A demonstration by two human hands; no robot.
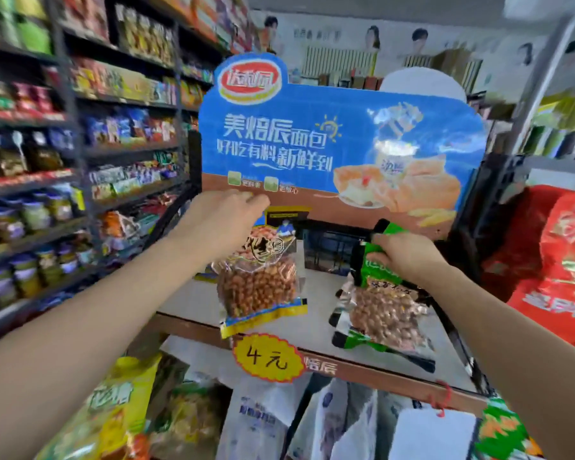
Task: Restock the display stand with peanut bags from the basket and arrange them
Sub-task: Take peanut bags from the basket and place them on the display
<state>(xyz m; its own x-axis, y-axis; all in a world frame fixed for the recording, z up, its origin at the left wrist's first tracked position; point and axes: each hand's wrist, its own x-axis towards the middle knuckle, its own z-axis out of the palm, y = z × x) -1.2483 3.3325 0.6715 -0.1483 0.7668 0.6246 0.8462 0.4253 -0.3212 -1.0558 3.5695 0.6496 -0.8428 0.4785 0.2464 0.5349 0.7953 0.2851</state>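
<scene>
My left hand [224, 217] grips the top of a blue-and-yellow peanut bag [259, 283], which hangs upright over the top shelf [193, 300] of the display stand. My right hand [405, 254] holds a green-topped peanut bag [379, 313] by its upper edge, tilted, its lower end near the shelf's front right. The shelf is a pale board with a brown front lip. Behind it rises the stand's blue header board [312, 144]. The basket is not in view.
A yellow "4元" price tag [268, 356] hangs on the shelf lip. Below it lie white and yellow snack bags [256, 419]. Stocked dark shelving [80, 161] runs along the left. Red sacks [551, 260] pile up on the right.
</scene>
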